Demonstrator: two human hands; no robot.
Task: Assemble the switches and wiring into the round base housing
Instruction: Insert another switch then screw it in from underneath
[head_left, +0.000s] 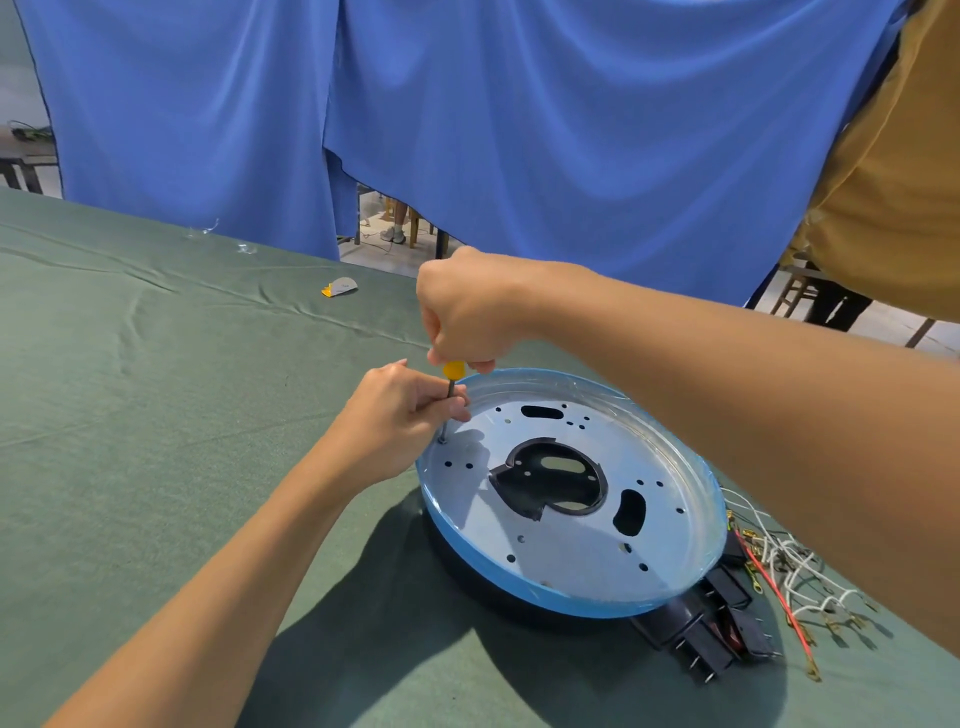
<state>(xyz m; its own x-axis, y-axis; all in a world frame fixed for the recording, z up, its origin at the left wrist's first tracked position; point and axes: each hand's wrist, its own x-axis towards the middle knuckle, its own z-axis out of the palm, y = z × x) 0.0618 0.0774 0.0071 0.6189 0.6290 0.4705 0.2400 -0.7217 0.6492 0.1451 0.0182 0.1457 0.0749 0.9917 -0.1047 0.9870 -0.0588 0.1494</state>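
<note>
The round base housing (571, 551) lies on the green table, a silver metal plate with holes and a blue film-covered rim over a black body. My right hand (467, 306) grips the yellow handle of a screwdriver (453, 371) held upright over the plate's left edge. Its tip stands on a screw (442, 439). My left hand (400, 415) pinches the screwdriver's metal shaft just above the tip. Several black switches (711, 629) lie on the table at the housing's right front. A tangle of white and red wires (779, 566) with brass terminals lies beside them.
The table carries a wrinkled green cloth (156, 415). A small grey and yellow scrap (340, 286) lies near the far edge. Blue fabric (467, 104) hangs behind the table. A person in a tan shirt (893, 171) stands at the far right.
</note>
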